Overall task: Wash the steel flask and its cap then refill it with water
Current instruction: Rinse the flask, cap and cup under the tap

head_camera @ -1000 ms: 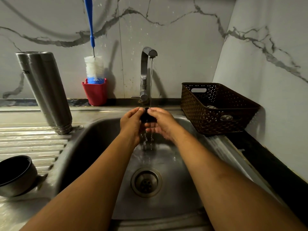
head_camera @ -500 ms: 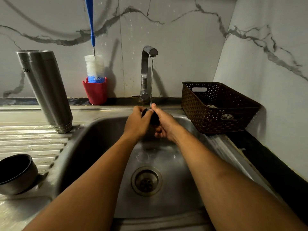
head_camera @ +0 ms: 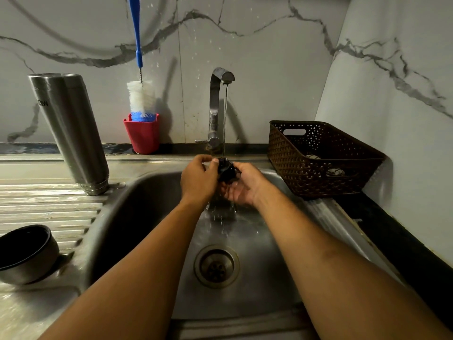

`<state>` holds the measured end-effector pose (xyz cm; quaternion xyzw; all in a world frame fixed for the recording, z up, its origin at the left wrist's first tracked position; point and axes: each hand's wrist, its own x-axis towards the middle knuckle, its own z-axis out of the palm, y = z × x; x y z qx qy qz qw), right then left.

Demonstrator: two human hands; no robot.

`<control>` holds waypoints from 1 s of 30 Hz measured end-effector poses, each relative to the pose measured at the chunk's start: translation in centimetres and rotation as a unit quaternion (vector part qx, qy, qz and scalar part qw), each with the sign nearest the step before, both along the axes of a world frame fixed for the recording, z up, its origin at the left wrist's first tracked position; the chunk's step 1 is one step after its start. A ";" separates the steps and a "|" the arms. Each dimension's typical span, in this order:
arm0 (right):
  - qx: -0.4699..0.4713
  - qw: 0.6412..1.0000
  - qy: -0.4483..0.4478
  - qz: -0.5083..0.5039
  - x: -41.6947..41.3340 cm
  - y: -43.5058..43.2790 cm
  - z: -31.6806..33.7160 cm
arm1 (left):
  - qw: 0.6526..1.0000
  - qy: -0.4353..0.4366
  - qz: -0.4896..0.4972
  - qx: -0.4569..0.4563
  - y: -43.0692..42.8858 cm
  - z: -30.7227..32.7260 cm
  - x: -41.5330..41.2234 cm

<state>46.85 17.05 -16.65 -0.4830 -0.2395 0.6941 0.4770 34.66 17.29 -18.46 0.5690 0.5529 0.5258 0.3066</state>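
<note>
The small black cap [head_camera: 226, 170] is held under the thin stream of the tap [head_camera: 221, 77] at the centre of the frame, pinched by the curled left hand [head_camera: 198, 179] and cupped from below by the loosely curled right hand [head_camera: 241, 186]. Wet, light and rigid, it is judged slippery and best gripped round its rim. The steel flask [head_camera: 69, 133] is stood inverted at upper left.

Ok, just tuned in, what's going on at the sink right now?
A person is rinsing the flask's black cap under the running tap, over the sink. The left hand grips the cap from the side; the right hand cups it from below, water running off. The steel flask stands mouth-down on the draining board at the left, untouched, not yet refilled.
</note>
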 end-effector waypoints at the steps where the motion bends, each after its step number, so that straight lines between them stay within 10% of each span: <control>1: -0.012 1.000 -0.004 0.001 -0.1 0.0 -0.1 | 1.000 -0.012 0.005 -0.006 0.1 0.0 -0.1; 13: 0.169 0.963 -0.208 0.031 -0.1 0.2 -0.1 | 0.904 -0.301 -0.025 -0.302 -1.1 1.0 -0.5; 30: -0.032 0.996 -0.038 0.073 0.3 -0.1 -0.5 | 0.893 -0.324 -0.049 -0.310 -1.4 1.4 0.0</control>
